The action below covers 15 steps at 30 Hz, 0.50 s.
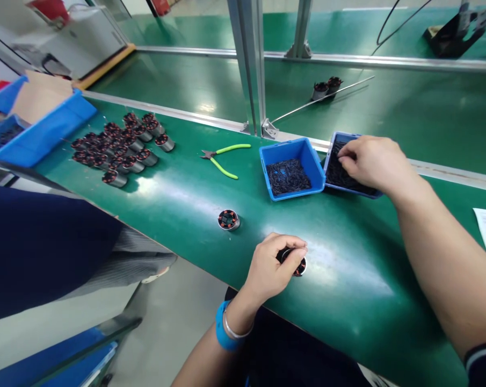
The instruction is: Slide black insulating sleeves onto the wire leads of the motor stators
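Observation:
My left hand (pixel 273 263) curls around a round motor stator (pixel 300 269) with copper windings and a metal shell, standing on the green bench. Thumb and fingertips meet over its top and hide part of it. Over at the right blue bin (pixel 357 192), my right hand (pixel 369 161) reaches into small black strip-like pieces (pixel 337 169) with thumb and fingers pinched. Whatever lies between those fingertips is too small to make out. A second stator (pixel 229 220) stands on the bench left of my left hand.
Another blue bin (pixel 293 174) holds similar black pieces. Green-handled pliers (pixel 222 156) lie open left of it. Many stators (pixel 117 145) cluster farther left, near a large blue crate (pixel 41 134). A metal post (pixel 248 70) rises behind the bench. A person's dark clothing (pixel 37 247) shows at left.

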Each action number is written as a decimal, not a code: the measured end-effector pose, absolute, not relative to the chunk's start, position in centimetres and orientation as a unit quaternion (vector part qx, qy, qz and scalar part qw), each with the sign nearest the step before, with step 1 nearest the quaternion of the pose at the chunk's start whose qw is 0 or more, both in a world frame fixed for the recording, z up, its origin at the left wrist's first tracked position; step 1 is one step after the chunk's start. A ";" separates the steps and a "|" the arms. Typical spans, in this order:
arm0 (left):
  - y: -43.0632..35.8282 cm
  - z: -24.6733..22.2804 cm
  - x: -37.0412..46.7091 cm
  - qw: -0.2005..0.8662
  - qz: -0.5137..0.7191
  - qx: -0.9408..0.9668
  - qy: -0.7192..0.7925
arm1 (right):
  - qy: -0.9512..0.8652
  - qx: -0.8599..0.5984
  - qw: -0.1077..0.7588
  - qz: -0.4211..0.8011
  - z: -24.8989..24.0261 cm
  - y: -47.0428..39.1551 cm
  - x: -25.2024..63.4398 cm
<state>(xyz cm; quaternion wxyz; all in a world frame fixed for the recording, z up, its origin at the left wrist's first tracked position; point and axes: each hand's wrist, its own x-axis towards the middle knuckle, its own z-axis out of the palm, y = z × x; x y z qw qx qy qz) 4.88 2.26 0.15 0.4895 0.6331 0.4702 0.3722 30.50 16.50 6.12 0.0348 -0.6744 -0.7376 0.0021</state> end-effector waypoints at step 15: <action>2.2 0.5 5.1 0.484 0.360 0.625 0.496 | -0.854 -0.418 0.067 0.301 7.0 5.9 23.7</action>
